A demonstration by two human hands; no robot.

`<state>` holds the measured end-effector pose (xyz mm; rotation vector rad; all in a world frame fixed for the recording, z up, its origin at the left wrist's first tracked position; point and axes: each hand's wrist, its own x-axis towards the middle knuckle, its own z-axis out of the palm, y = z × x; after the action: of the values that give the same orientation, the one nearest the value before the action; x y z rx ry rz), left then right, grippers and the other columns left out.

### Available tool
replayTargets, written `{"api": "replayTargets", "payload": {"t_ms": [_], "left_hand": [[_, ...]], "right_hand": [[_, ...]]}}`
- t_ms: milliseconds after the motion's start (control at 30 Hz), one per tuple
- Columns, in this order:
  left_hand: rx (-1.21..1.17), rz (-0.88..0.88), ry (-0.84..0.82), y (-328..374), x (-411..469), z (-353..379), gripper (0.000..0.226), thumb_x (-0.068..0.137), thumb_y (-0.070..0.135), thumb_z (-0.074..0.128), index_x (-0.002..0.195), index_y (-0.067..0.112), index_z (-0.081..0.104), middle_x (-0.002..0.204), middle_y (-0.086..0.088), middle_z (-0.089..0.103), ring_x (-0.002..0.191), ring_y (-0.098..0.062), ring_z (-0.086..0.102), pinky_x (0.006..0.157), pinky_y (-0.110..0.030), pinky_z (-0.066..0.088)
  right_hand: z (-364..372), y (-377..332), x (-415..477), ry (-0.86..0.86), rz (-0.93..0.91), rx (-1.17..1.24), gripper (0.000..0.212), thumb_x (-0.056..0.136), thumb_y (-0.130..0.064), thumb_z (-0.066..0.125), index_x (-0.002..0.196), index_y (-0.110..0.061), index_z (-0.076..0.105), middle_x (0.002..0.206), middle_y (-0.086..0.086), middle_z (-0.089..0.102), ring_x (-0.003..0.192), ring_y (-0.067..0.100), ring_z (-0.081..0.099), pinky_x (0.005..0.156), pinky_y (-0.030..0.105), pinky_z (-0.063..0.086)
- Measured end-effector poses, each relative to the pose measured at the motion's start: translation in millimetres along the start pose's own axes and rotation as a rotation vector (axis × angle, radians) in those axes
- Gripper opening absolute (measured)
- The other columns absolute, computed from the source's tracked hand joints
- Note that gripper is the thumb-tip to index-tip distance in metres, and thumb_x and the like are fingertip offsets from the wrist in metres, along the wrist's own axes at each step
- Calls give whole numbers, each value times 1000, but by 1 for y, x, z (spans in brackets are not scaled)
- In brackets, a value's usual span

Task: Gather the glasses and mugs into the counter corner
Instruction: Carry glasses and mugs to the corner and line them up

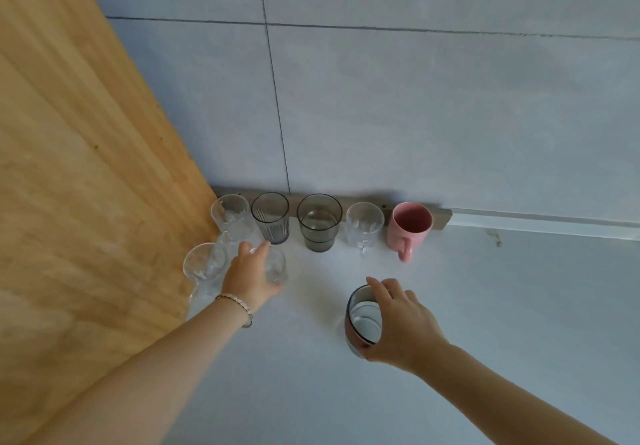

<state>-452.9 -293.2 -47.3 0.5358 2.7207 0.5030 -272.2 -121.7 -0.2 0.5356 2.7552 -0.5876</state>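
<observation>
**Both hands on glasses at the desk corner**

Nearest the camera, the right hand (398,320) reaches in from the lower right, and its grip is clamped around a smoky tumbler (363,320): fingers curl over the far rim and the thumb presses the near side. This tumbler is on or just above the white desk (485,306), well apart from the other glassware; whether its base touches the surface cannot be told.

Further in and to the left, the left hand (249,275), with a beaded bracelet (237,304) on the wrist, has its grip wrapped around a small clear glass (275,268), fingers closed over the rim and side. Just beside it on the left stands a clear stemmed glass (204,268), close against the wooden panel (86,185) that forms the left side of the corner.

Beyond these, a row runs along the base of the tiled wall (415,115). From the corner rightwards: another clear stemmed glass (231,218), a ribbed grey tumbler (270,218), a wider smoky glass (319,223), a clear glass mug (364,225) with its handle toward the camera, and a pink mug (408,228), its handle also facing the camera. All five stand upright, near one another with small gaps between. A grey strip (443,218) lies along the wall behind them.
</observation>
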Motion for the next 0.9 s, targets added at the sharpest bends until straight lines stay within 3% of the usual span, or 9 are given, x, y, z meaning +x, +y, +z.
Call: {"api": "replayTargets", "payload": {"t_ms": [267,433,667,800,900], "left_hand": [[-4,20,83,-16,6,12,83,69,32,79,139,22,36,133,-13,39,117,-33,52,91,-38,54],[2,20,70,-21,8,13,86,69,32,79,141,23,33,138,-12,36,122,-33,49,91,-36,54],[65,26,35,-14,0,6,86,74,31,76,144,19,27,143,-16,31,127,-36,42,93,-38,51],[242,97,86,3,-23,-5,82,77,34,72,143,12,31,145,-21,32,134,-39,35,106,-43,41],[307,234,65,33,-48,-11,61,82,29,66,136,11,43,141,-16,41,128,-34,46,100,-41,45]], "right_hand": [[14,-51,83,16,13,-9,91,70,-45,74,141,-19,24,135,5,38,117,31,43,92,38,46],[20,-69,105,44,-6,-31,98,72,-45,73,146,-18,15,139,8,33,121,32,39,92,37,46],[24,-49,84,31,-6,-5,108,76,-44,72,149,-9,1,150,5,23,131,27,36,104,37,42],[13,-19,59,-118,62,-21,75,82,-39,66,142,-12,29,138,9,45,126,28,46,101,39,43],[3,12,33,-244,88,-54,53,87,-34,58,136,-19,42,135,5,51,126,23,47,102,35,40]]}}
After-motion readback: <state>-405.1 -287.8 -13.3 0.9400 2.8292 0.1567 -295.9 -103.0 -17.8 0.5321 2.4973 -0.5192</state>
